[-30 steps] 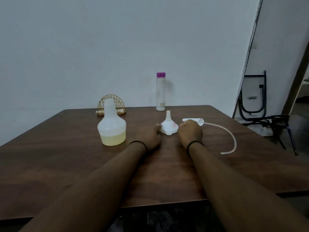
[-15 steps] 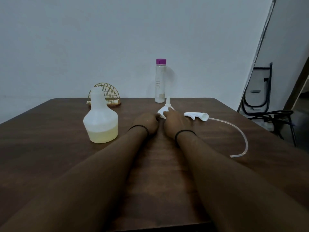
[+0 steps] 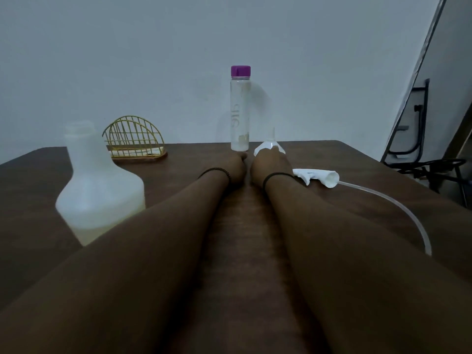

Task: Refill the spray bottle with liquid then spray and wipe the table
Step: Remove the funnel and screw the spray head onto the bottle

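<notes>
You can read only one marking: pale vertical lettering on the side of the clear bottle with the purple cap (image 3: 240,108), standing upright at the far edge of the table. The characters run along the bottle's length and look like "SIL" or similar; you cannot confirm the exact word. The funnel (image 3: 269,147) carries a small mark, too small to read.

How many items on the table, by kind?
Bottles: 2, the open spray bottle and the capped bottle
Funnel: 1, under the right hand
Sprayer head with tube: 1
Wire rack: 1
Total: 5
</notes>
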